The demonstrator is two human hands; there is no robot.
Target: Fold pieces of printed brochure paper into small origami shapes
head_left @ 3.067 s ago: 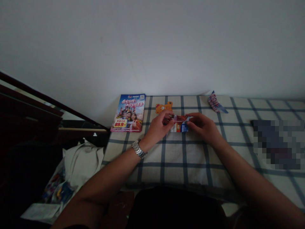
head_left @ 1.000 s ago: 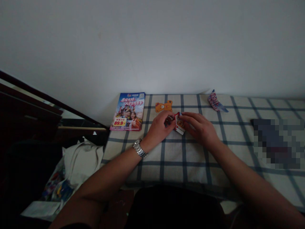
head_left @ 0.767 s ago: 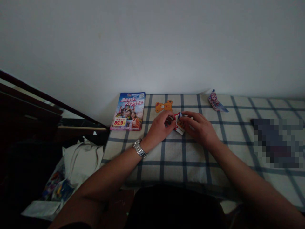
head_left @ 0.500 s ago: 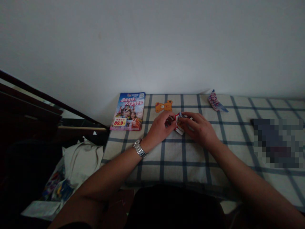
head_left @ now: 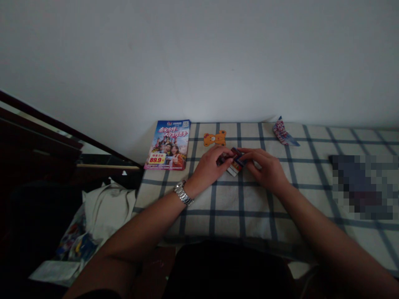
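Both hands [head_left: 212, 162] [head_left: 267, 169] curl inward, pinching folded paper [head_left: 235, 167].

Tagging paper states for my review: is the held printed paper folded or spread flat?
Folded: the printed paper is a small, angular piece, far smaller than the flat flyer nearby. Fold count: cannot tell.

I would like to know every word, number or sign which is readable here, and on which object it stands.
"89.9": pale label on the flyer.
"限量活动": same label, above the number; small, so less certain.
"泰安方特": flyer headline, stylised, as far as it reads.
"大学生特惠季": headline's second line, same caution.
Not readable: the flyer's top and bottom small print, its QR code, and print on the held paper and the folded piece near the wall.
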